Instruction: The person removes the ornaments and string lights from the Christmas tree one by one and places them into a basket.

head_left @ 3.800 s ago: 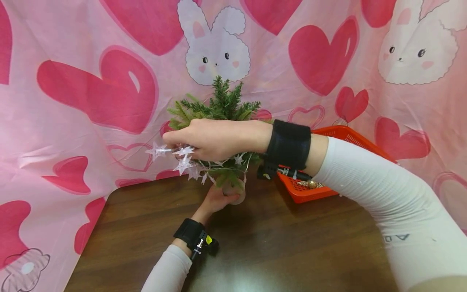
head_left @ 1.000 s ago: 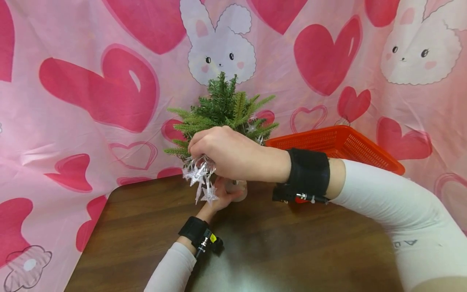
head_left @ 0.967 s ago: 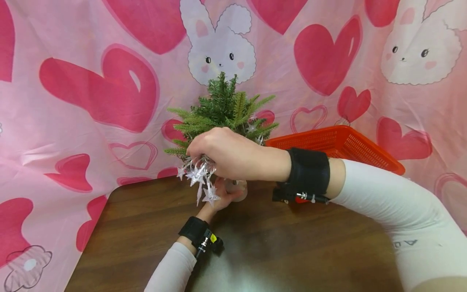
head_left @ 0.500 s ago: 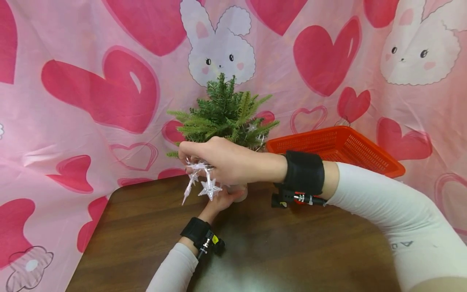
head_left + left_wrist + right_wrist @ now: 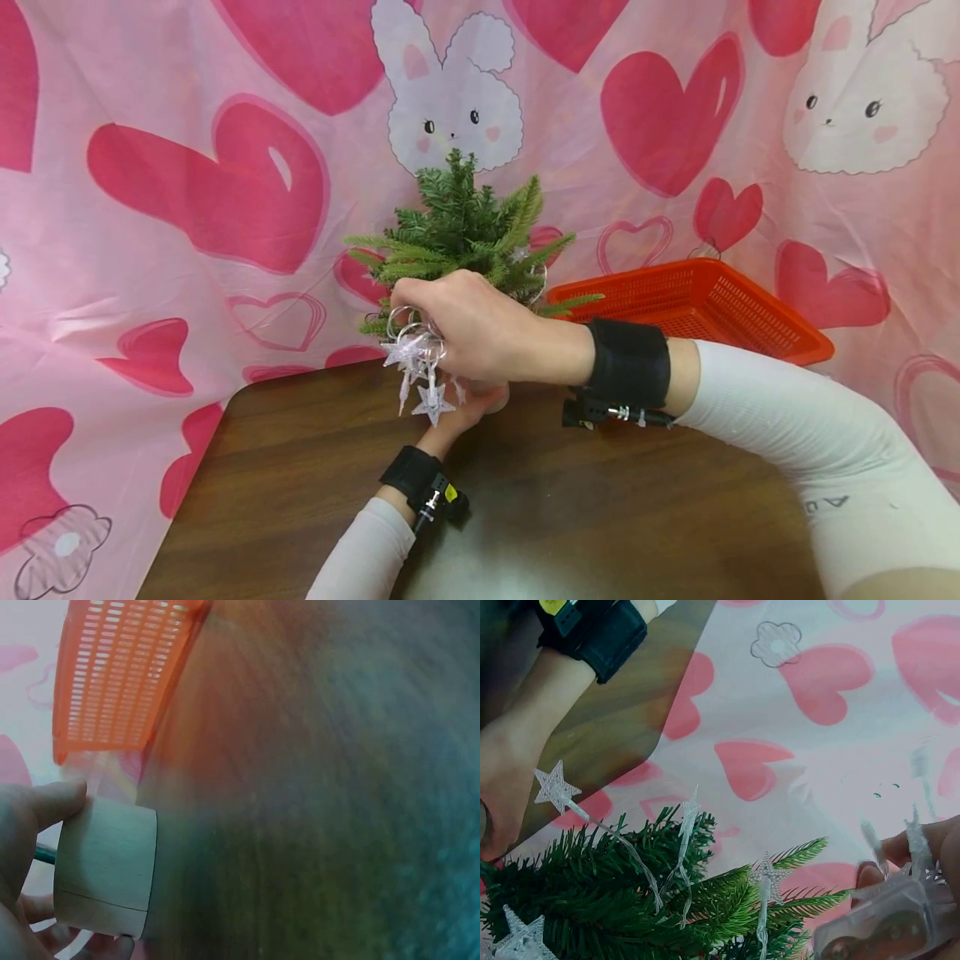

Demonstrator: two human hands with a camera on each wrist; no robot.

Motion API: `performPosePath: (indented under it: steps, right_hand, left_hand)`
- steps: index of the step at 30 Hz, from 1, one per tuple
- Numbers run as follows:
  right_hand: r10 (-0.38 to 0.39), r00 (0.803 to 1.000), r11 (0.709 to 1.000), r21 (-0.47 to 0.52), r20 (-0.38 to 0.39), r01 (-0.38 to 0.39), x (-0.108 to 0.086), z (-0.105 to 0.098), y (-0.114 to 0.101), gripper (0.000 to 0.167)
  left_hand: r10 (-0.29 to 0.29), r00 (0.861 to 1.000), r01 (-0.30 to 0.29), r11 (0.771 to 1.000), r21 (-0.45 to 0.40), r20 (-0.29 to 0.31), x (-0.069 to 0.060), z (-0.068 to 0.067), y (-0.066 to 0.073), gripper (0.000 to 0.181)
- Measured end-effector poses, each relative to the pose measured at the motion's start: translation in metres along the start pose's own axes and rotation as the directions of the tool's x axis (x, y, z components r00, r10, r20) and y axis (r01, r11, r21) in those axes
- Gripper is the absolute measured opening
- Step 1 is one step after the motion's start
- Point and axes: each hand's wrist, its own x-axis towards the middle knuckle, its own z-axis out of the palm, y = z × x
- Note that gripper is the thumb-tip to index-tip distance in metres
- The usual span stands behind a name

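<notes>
Red basket [image 5: 750, 321], tree [image 5: 457, 221], right hand [image 5: 483, 329] gripping star lights [image 5: 432, 403]

Two hands [image 5: 483, 329], one tree [image 5: 461, 217], at least four stars [image 5: 557, 787], one basket [image 5: 772, 321], one table [image 5: 600, 517]

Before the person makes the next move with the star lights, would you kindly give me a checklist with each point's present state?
1. Base steadied: ok, the left hand grips it.
2. Tree upright: ok, judging by the head view.
3. Star lights secure in the right hand: ok, a bunch hangs from its fingers.
4. That bunch loose and untangled: not ok, its wire is looped together.
5. String's far end fastened on the tree: cannot tell, branches and hand hide it.
6. Right wrist clear of the red basket: cannot tell, they overlap in the head view.
</notes>
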Motion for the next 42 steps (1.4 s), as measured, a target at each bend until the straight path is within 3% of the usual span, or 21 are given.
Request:
performPosePath:
  steps: [4,7,10,13,17,22,26,33,39,42]
  right_hand:
    - [0.072,0.997,0.994,-0.075,-0.031,-0.074,-0.002,-0.001,0.000,0.039]
    - [0.080,0.995,0.986,-0.139,-0.061,-0.088,-0.003,-0.003,0.002,0.040]
    - [0.018,0.992,0.979,-0.201,-0.122,-0.042,-0.003,-0.004,0.005,0.028]
    - [-0.083,0.976,0.973,-0.229,-0.203,0.035,-0.004,-0.002,0.009,0.017]
    - [-0.193,0.938,0.964,-0.235,-0.288,0.126,-0.006,0.001,0.013,0.023]
    - [-0.253,0.909,0.958,-0.214,-0.331,0.189,-0.006,0.001,0.014,0.022]
    - [-0.250,0.911,0.961,-0.197,-0.327,0.193,-0.006,0.000,0.014,0.014]
    - [-0.261,0.897,0.959,-0.199,-0.357,0.200,-0.002,0.000,0.014,0.015]
    - [-0.212,0.926,0.968,-0.197,-0.312,0.155,-0.001,-0.002,0.012,0.030]
    - [-0.232,0.924,0.958,-0.236,-0.304,0.163,-0.002,-0.003,0.011,0.030]
  left_hand:
    - [-0.062,0.998,0.063,0.995,0.081,-0.009,0.001,0.001,0.004,0.072]
    - [-0.096,0.995,0.094,0.985,0.142,0.003,0.001,0.003,0.005,0.072]
    - [-0.102,0.995,0.102,0.981,0.165,-0.004,0.002,0.004,0.003,0.073]
    - [-0.105,0.994,0.106,0.977,0.187,-0.017,0.001,0.006,0.000,0.073]
    - [-0.065,0.998,0.065,0.973,0.220,-0.007,0.000,0.005,-0.001,0.074]
    - [-0.013,0.999,0.007,0.986,0.168,0.034,0.002,0.004,0.000,0.070]
    - [0.009,0.999,-0.017,0.987,0.162,0.052,0.003,0.004,-0.001,0.066]
    - [-0.072,0.997,0.070,0.989,0.127,0.010,0.000,0.005,0.000,0.076]
    - [-0.100,0.995,0.100,0.991,0.089,-0.011,-0.002,0.007,0.000,0.085]
    - [-0.123,0.992,0.124,0.988,0.092,-0.015,-0.001,0.007,0.000,0.087]
